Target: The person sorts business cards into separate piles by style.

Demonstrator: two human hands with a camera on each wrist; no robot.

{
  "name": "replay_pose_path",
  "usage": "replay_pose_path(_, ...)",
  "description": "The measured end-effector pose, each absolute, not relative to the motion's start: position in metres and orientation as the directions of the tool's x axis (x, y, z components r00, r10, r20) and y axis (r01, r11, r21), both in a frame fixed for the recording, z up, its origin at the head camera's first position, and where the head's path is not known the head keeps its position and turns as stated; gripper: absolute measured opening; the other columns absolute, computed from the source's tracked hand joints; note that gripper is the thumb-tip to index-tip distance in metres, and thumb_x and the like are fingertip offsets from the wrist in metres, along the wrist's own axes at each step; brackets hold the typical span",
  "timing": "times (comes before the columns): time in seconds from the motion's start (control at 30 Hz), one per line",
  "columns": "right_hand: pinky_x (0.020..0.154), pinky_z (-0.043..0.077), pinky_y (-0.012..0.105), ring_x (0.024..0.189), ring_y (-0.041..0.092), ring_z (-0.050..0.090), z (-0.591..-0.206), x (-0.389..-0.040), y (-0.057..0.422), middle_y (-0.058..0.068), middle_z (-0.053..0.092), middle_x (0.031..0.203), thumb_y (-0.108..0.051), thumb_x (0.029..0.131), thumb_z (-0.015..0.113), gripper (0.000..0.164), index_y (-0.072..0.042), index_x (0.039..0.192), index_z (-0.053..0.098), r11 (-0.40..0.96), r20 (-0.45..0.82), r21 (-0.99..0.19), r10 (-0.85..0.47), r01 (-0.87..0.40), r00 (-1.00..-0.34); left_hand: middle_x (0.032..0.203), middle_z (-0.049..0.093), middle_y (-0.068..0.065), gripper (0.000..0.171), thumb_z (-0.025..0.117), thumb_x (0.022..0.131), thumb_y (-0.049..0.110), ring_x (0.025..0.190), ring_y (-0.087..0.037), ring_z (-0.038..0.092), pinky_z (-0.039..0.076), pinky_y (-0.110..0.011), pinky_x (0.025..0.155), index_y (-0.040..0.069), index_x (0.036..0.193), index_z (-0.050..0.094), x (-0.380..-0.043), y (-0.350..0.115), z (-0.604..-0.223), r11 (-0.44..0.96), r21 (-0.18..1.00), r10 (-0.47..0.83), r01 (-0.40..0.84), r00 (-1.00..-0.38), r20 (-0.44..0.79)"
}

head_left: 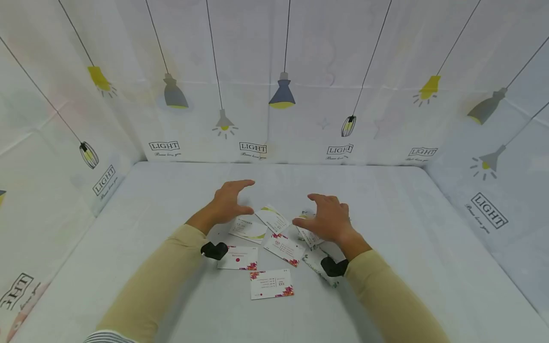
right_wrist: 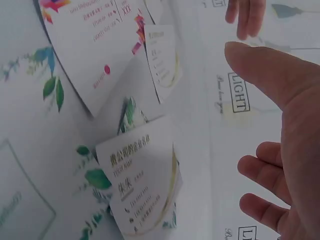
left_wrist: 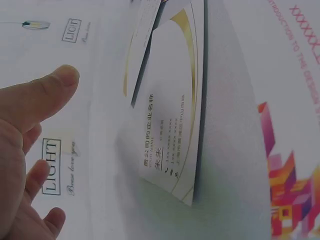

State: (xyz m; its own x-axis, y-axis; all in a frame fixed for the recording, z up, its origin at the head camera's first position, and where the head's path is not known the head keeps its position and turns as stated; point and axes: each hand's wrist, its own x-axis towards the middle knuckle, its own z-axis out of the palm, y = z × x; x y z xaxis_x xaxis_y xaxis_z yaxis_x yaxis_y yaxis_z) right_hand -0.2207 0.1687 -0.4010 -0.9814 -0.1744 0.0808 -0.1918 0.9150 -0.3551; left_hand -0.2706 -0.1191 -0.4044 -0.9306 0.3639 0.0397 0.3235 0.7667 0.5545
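Several business cards lie loosely spread on the white table. My left hand (head_left: 227, 202) is held over the far left of them, thumb and fingers apart, with nothing in it. Nearest to it are two white cards with gold curves, one card (head_left: 249, 231) at the thumb and another card (head_left: 273, 219) to its right. My right hand (head_left: 329, 219) hovers over the right side, fingers loosely bent and holding nothing. Below it, a gold-curved card (right_wrist: 142, 175) overlaps green-leaf cards (right_wrist: 40, 145), partly hidden from the head view by the hand.
Closer to me lie cards with red and orange patterns: one card (head_left: 284, 248) in the middle, one card (head_left: 244, 258) by the left wrist, one card (head_left: 271, 284) nearest me. A lamp-printed cloth (head_left: 309, 119) hangs behind the table (head_left: 386, 200) and along both sides.
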Motion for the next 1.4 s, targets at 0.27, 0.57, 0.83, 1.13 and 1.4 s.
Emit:
replay_pose_path(0.27,0.101,0.030,0.056,0.127,0.035,0.045,-0.413,-0.227,0.137,0.011,0.058,0.139,-0.058,0.079,0.076,0.088,-0.011,0.148,0.049,0.915,0.018,-0.348,-0.211,-0.204,-0.977,0.160,0.034,0.003,0.076,0.079,0.088,0.021,0.147,-0.029,0.025,0.019,-0.060,0.113,0.024,0.154,0.041,-0.281,-0.108,-0.419,0.750,0.594,0.393,0.292,-0.919,-0.045)
replay_pose_path(0.57,0.091,0.033,0.050,0.114,0.030,0.050,-0.424,-0.229,0.115,0.006,0.064,0.126,-0.062,0.073,0.080,0.089,-0.012,0.143,0.055,0.937,-0.045,-0.273,-0.238,-0.218,-0.970,0.156,0.040,-0.006,0.068,0.077,0.089,0.021,0.143,-0.035,0.030,0.025,-0.063,0.109,0.030,0.150,0.049,-0.285,-0.092,-0.425,0.792,0.562,0.402,0.238,-0.896,-0.187)
replay_pose_path(0.83,0.093,0.034,0.052,0.116,0.030,0.050,-0.427,-0.228,0.110,0.006,0.065,0.125,-0.057,0.078,0.079,0.081,-0.011,0.141,0.056,0.958,-0.068,-0.205,-0.219,-0.201,-0.973,0.156,0.041,-0.003,0.063,0.075,0.091,0.022,0.141,-0.038,0.033,0.028,-0.063,0.107,0.033,0.148,0.050,-0.289,-0.089,-0.434,0.816,0.534,0.397,0.223,-0.887,-0.237)
replay_pose_path(1.13,0.095,0.032,0.053,0.118,0.031,0.048,-0.423,-0.230,0.108,0.002,0.065,0.128,-0.045,0.085,0.076,0.068,-0.012,0.142,0.055,0.954,-0.083,-0.211,-0.236,-0.215,-0.968,0.155,0.042,-0.004,0.060,0.075,0.091,0.023,0.133,-0.042,0.039,0.032,-0.061,0.104,0.035,0.146,0.052,-0.289,-0.087,-0.436,0.832,0.513,0.377,0.212,-0.894,-0.241)
replay_pose_path(1.4,0.096,0.033,0.053,0.120,0.031,0.049,-0.424,-0.232,0.108,0.006,0.061,0.135,-0.041,0.087,0.074,0.066,-0.014,0.144,0.054,0.950,-0.090,-0.219,-0.249,-0.224,-0.964,0.146,0.048,-0.007,0.052,0.075,0.091,0.030,0.125,-0.038,0.041,0.034,-0.056,0.101,0.031,0.140,0.059,-0.288,-0.089,-0.433,0.852,0.453,0.394,0.262,-0.891,-0.226)
